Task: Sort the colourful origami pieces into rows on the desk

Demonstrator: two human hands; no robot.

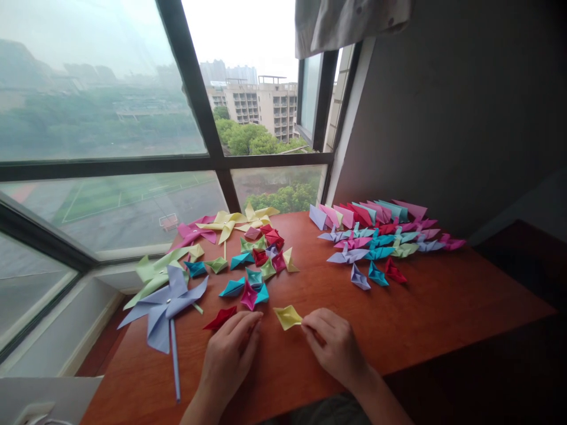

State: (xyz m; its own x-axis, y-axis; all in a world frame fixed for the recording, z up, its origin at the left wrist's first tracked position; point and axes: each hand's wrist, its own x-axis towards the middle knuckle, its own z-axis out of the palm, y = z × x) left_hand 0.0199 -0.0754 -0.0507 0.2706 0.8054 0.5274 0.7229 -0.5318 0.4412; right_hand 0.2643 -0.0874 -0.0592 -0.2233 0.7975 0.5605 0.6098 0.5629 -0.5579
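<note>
My right hand [332, 342] pinches the right tip of a yellow paper boat [289, 317] between thumb and fingers, just above or on the table. My left hand [233, 351] has its fingers curled together, thumb close to the fingertips, with nothing visible in them. Just behind it lies a red paper boat [220, 317], partly hidden by the knuckles. Beyond its fingertips is a magenta paper boat [248, 296], beside a teal boat [254, 277] and blue ones. A loose cluster of colourful paper boats [268, 270] spreads farther back.
A lilac paper pinwheel [168, 302] on a stick lies at the left, with green [155, 274], pink [197, 230] and yellow [224, 223] ones behind. Rows of folded paper cranes [378, 241] stand back right, with three boats [376, 274] in front. Windows border the brown table [425, 319].
</note>
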